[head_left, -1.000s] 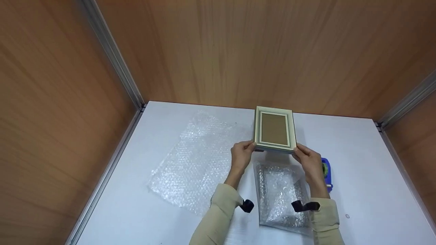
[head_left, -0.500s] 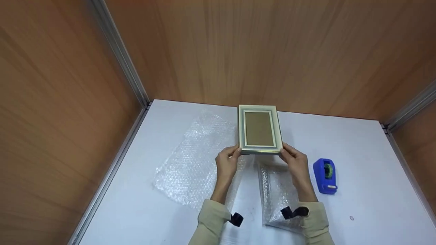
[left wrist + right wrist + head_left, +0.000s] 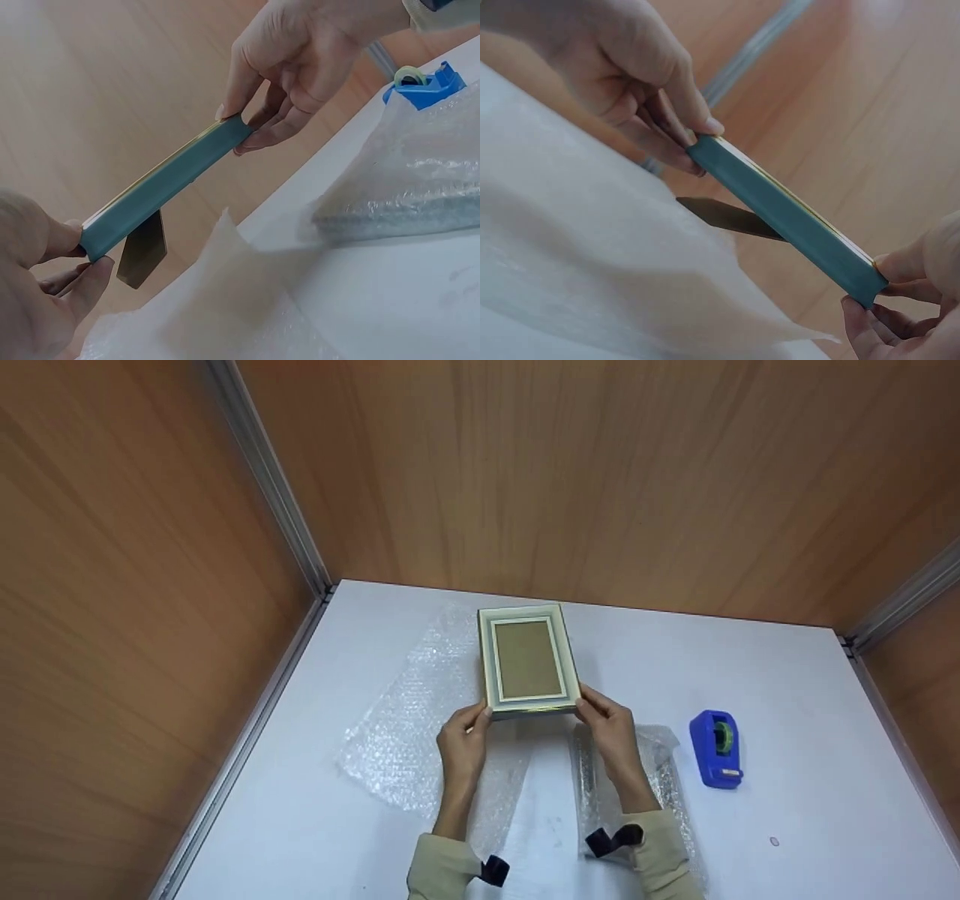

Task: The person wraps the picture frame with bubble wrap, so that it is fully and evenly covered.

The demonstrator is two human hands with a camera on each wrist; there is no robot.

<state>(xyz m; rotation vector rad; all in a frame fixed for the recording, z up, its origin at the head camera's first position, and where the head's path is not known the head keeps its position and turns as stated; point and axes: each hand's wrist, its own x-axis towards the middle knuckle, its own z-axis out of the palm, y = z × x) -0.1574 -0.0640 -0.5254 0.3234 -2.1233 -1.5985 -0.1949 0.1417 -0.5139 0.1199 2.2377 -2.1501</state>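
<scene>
A cream picture frame (image 3: 529, 660) with a brown centre is held up in both hands, face toward the head camera. My left hand (image 3: 461, 746) pinches its near left corner, thumb on the front. The near right corner is pinched by my right hand (image 3: 613, 739). Both wrist views show the frame's blue-green edge (image 3: 165, 186) and a dark stand leg (image 3: 144, 251) sticking out from its back. Below and left, a sheet of bubble wrap (image 3: 397, 735) lies on the white table (image 3: 300, 832), partly hidden by the frame and left hand.
A flat bubble-wrapped package (image 3: 667, 765) lies under my right forearm, partly covered by it. Right of that stands a blue tape dispenser (image 3: 712, 750) with a green roll. Wood-grain panels (image 3: 562, 472) wall the table's back and sides.
Both hands have carried the picture frame leftward and slightly nearer, from above the wrapped package to over the right part of the bubble wrap. The tape dispenser has come fully into view.
</scene>
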